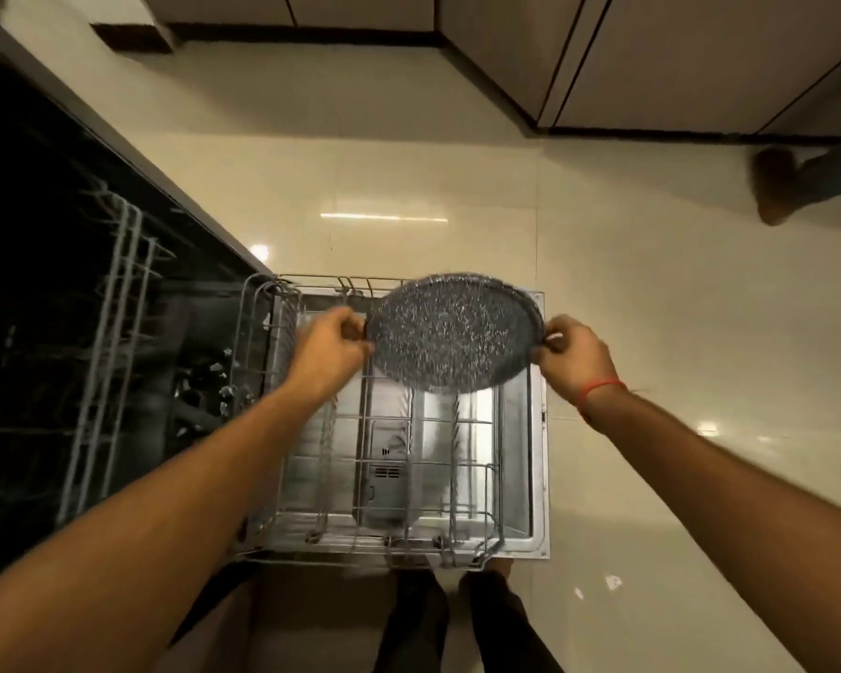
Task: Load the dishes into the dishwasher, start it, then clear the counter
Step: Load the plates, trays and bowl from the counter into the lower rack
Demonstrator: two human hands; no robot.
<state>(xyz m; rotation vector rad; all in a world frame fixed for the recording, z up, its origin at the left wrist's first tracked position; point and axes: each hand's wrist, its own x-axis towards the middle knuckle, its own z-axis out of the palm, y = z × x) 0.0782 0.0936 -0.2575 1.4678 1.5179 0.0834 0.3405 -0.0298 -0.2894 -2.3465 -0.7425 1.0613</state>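
1. The dishwasher (pixel 69 284) stands open at nine o'clock, its dark tub showing an upper wire rack.
2. The lower rack (pixel 399 478) is pulled out over the dropped door at six o'clock, so its slots are reachable from above.
3. The left hand (pixel 328 344) pinches the plate's left rim, fingers curled on the edge.
4. The speckled grey plate (pixel 452 332) hangs tilted above the rack's far end, at centre, likely being lined up for a slot.
5. The right hand (pixel 571 354) pinches the opposite rim, steadying it.
6. Another person's foot (pixel 778 187) stands on the floor at two o'clock.
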